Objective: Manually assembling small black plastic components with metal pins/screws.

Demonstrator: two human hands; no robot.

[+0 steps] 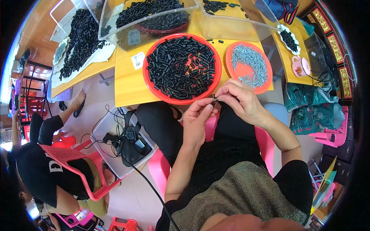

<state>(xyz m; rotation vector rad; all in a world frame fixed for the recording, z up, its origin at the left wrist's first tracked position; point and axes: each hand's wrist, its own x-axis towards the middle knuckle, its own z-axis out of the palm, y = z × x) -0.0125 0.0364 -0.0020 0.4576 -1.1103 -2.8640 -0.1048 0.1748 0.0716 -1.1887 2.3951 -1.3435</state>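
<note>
My left hand (197, 120) is closed, thumb and fingers pinching a small black tube-like piece (213, 102). Fingertips of my right hand (243, 101) meet it from the other side, pinched together; whatever they grip is too small to make out. Both hands are over my lap, just in front of the near rim of a round red basin (145, 75). Heaped inside the basin are many short black tubes (175, 65). Right of it, an orange-red plate (242, 70) carries a pile of small silver metal pins or screws (257, 61).
Clear plastic bins (154, 29) with black pieces stand behind the basin on the yellow table (129, 90). More black pieces (83, 38) lie on the left table. A pink mug (300, 67) stands at right. A seated person (38, 173) and a box of cables (106, 125) are at left.
</note>
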